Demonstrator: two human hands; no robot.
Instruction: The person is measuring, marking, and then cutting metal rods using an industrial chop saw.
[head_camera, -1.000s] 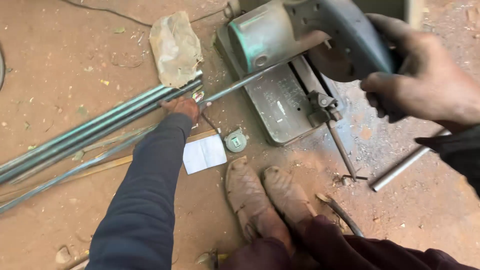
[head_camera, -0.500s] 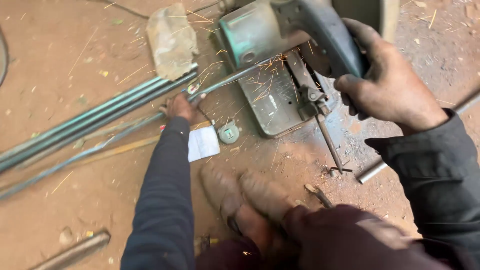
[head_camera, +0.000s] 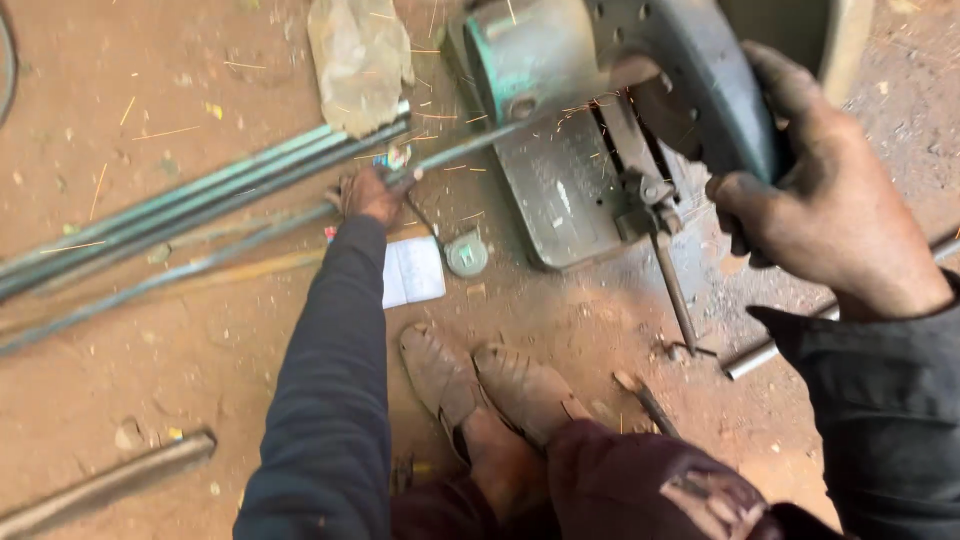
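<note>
My left hand grips a long thin steel rod that lies across the dirt floor and runs into a chop saw. My right hand is closed on the saw's grey handle and guard, which is lowered onto the rod. Sparks fly out to the left from the cut. My two sandalled feet rest on the ground just below the saw base.
A bundle of steel rods lies to the left, with a stone by their end. A white notebook and a round tape measure sit near the saw. A cut pipe lies at right, a metal bar at bottom left.
The saw head has come down onto the rod and sparks now fly. The view has moved closer and shifted; my left hand stays on the rod.
</note>
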